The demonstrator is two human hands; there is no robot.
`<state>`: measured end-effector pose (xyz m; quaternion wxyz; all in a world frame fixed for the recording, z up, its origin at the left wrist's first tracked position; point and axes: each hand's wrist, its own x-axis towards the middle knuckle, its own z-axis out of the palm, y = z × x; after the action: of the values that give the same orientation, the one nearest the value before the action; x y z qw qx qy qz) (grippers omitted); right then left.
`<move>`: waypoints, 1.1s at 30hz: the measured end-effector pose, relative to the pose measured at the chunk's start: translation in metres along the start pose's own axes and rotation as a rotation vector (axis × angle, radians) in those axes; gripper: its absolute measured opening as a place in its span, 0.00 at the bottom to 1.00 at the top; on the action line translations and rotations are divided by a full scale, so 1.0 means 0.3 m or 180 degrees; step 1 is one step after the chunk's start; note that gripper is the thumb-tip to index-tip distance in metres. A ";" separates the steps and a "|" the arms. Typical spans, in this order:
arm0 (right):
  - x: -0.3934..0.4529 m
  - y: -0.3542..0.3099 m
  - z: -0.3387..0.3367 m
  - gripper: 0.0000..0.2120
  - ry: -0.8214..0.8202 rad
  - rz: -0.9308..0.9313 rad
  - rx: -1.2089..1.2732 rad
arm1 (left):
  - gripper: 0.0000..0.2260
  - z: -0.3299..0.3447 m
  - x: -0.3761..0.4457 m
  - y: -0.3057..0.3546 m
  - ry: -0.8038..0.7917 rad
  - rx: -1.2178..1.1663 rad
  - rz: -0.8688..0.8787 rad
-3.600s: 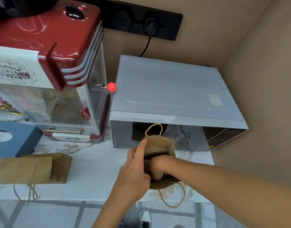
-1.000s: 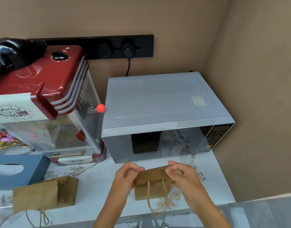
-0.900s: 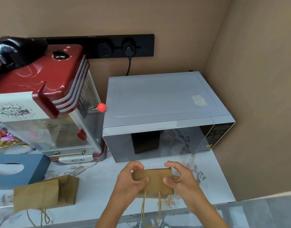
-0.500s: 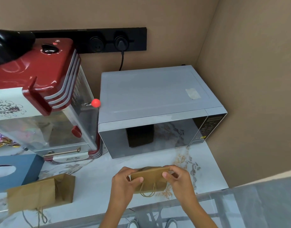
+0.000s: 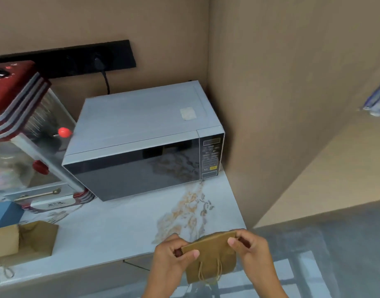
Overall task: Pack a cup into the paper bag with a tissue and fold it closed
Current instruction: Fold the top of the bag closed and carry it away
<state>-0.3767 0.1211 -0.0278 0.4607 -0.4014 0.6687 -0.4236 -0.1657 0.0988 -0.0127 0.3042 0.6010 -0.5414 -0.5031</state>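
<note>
Left hand [image 5: 170, 258] and right hand [image 5: 250, 247] pinch the folded top of a small brown paper bag [image 5: 210, 258], held past the white marble table [image 5: 120, 229] edge, near a grey microwave [image 5: 141, 143].

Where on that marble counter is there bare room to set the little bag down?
Widest bare patch: the counter in front of the microwave, between the open paper bag at left and the right wall. The left side is crowded: popcorn machine, blue box, that bag.
</note>
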 end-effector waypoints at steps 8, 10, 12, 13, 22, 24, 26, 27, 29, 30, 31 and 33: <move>-0.026 0.088 -0.507 0.09 0.0175 0.0197 0.0183 | 0.14 0.477 -0.086 0.179 -0.0111 0.0036 0.0106; -0.005 0.100 -0.603 0.08 0.0203 0.0179 0.0205 | 0.13 0.571 -0.076 0.224 -0.0132 0.0023 0.0126; 0.037 0.099 -0.683 0.09 0.0208 0.0141 0.0264 | 0.11 0.650 -0.054 0.270 -0.0144 0.0056 0.0153; 0.067 0.097 -0.721 0.09 0.0211 0.0125 0.0264 | 0.11 0.689 -0.038 0.291 -0.0138 0.0067 0.0182; 0.429 0.083 -1.062 0.14 0.0128 0.0027 0.0113 | 0.11 1.056 0.233 0.442 0.0144 -0.0004 0.0355; 0.505 0.077 -1.160 0.13 0.0181 0.0041 0.0136 | 0.12 1.150 0.320 0.496 0.0138 -0.0002 0.0375; 0.569 0.063 -1.263 0.13 0.0192 0.0023 0.0200 | 0.14 1.238 0.392 0.569 0.0093 -0.0003 0.0430; 0.601 0.053 -1.311 0.13 0.0192 0.0018 0.0239 | 0.15 1.276 0.425 0.607 0.0084 -0.0018 0.0471; 0.669 0.039 -1.394 0.13 0.0241 0.0007 0.0294 | 0.12 1.348 0.494 0.668 0.0074 -0.0024 0.0526; 0.703 0.033 -1.430 0.13 0.0272 -0.0005 0.0310 | 0.09 1.382 0.525 0.694 0.0076 -0.0012 0.0522; 0.737 0.028 -1.464 0.12 0.0288 -0.0023 0.0330 | 0.08 1.414 0.555 0.717 0.0087 -0.0007 0.0512; 0.809 0.020 -1.529 0.12 0.0274 -0.0060 0.0326 | 0.07 1.476 0.608 0.754 0.0152 -0.0015 0.0484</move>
<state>-0.8776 -0.0118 -0.0011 0.4474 -0.3650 0.6615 -0.4785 -0.6744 -0.0482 0.0064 0.3557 0.5692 -0.5769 -0.4654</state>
